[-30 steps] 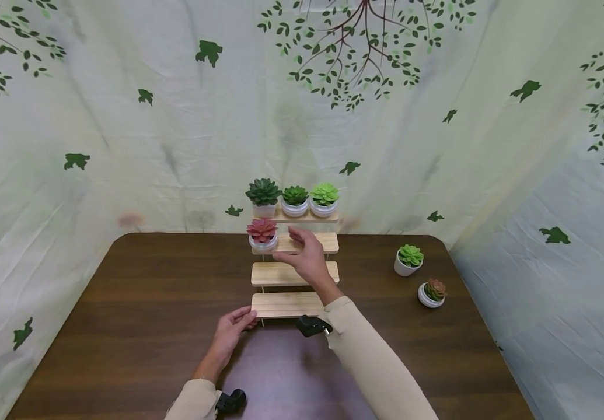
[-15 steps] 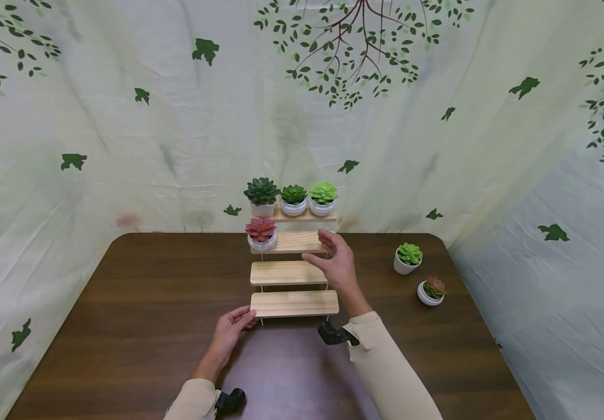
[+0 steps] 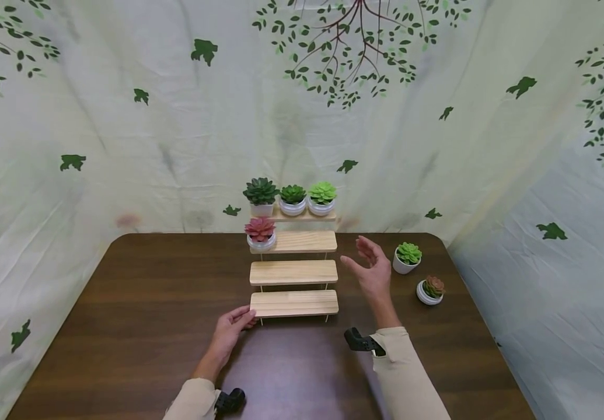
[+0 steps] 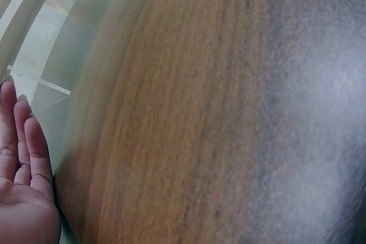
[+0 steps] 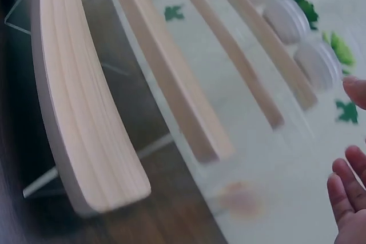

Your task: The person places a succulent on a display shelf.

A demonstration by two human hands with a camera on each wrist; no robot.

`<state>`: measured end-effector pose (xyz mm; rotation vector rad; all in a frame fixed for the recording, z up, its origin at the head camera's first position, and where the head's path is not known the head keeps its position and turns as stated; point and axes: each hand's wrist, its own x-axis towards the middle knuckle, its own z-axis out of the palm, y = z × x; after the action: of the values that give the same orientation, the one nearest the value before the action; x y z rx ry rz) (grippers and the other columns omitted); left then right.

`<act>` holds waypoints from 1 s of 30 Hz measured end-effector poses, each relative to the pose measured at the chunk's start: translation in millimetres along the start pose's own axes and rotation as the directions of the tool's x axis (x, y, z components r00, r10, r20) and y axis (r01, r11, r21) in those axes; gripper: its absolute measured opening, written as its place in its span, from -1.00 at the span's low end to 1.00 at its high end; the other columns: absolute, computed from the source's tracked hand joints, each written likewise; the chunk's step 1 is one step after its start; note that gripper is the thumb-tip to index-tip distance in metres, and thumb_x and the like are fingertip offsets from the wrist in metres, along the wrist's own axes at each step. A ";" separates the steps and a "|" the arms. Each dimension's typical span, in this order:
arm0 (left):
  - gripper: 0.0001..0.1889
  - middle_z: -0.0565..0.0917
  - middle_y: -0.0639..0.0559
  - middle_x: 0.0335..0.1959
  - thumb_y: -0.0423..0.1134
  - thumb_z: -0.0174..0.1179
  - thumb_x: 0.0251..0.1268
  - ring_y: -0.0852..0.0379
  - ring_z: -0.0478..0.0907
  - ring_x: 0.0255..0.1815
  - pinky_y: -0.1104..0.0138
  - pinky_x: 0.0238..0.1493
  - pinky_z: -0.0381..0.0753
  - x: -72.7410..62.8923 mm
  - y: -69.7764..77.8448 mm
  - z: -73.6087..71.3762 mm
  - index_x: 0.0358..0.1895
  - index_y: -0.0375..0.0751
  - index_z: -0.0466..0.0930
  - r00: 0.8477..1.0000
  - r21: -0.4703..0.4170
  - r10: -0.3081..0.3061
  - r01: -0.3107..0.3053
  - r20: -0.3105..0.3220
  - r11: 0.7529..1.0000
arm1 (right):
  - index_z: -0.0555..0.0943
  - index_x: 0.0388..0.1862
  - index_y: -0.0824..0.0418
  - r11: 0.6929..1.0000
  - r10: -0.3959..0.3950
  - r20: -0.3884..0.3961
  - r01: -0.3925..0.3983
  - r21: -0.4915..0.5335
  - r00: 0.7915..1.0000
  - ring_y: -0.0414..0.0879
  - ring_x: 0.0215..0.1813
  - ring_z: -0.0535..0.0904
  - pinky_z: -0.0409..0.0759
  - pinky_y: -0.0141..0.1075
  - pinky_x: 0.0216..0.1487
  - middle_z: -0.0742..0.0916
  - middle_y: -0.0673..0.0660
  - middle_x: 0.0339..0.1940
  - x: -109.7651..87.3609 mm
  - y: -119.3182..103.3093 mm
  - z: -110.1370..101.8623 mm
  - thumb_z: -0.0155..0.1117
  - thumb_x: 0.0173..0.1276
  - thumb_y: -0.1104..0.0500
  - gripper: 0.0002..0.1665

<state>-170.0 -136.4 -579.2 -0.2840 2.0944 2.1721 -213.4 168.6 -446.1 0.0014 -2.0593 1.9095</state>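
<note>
A tiered wooden stand [image 3: 293, 272] with pale shelves stands at the middle of the table. My left hand [image 3: 230, 331] pinches the left end of its lowest shelf, thumb on top; in the left wrist view the fingers [image 4: 38, 158] lie by a clear support. My right hand [image 3: 374, 273] is empty above the table, right of the stand, fingers apart. On the top shelf sit a dark green succulent [image 3: 261, 191], a mid-green succulent [image 3: 293, 195] and a light green succulent [image 3: 323, 193]. A pink succulent [image 3: 260, 230] occupies the second shelf's left end.
To the right of my right hand, a bright green succulent [image 3: 407, 256] in a white pot stands on the brown table [image 3: 149, 303]. Closer to me is a reddish-brown succulent [image 3: 431, 289] in a ribbed white pot. A leaf-printed curtain [image 3: 175, 146] hangs behind the table.
My right hand has moved right, from beside the pink succulent across the second shelf to beyond the stand. The left hand has stayed on the lowest shelf.
</note>
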 end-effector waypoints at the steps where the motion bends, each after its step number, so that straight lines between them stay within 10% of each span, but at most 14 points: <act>1: -0.62 0.68 -0.08 -0.36 -0.35 0.18 0.34 0.18 0.60 -0.34 0.40 -0.20 0.58 -0.1 -0.2 -0.1 0.07 -0.64 0.47 1.000 0.000 -0.001 0.001 -0.001 1.000 | 0.43 0.25 0.43 1.000 0.007 -0.012 -0.008 -0.008 1.000 0.21 0.27 0.42 0.31 0.02 0.31 0.54 0.39 0.19 0.4 3.4 -4.5 0.47 0.09 0.38 -0.28; 18: -0.62 0.69 -0.06 -0.37 -0.37 0.19 0.33 0.19 0.60 -0.35 0.41 -0.22 0.58 1.6 -0.6 -0.5 0.07 -0.64 0.47 1.000 -0.015 -0.010 0.010 0.001 1.000 | 0.50 0.20 0.35 0.997 0.080 -0.298 -0.080 0.013 0.951 -0.06 0.23 0.45 0.38 -0.37 0.14 0.60 0.24 0.15 7.0 57.8 -71.0 0.50 0.09 0.32 -0.34; 30: -0.59 0.70 0.00 -0.39 -0.36 0.18 0.34 0.22 0.61 -0.35 0.42 -0.23 0.58 0.7 -2.0 -1.2 0.09 -0.69 0.43 1.000 -0.027 0.016 -0.016 0.011 1.000 | 0.50 0.20 0.34 0.994 0.063 -0.432 -0.093 -0.048 0.900 -0.12 0.14 0.43 0.31 -0.25 0.12 0.58 0.21 0.17 4.9 80.4 -114.6 0.50 0.08 0.33 -0.34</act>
<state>-170.2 -137.6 -581.4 -0.2578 2.0705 2.2065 -208.5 288.9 -517.7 -0.4844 -1.8384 1.6919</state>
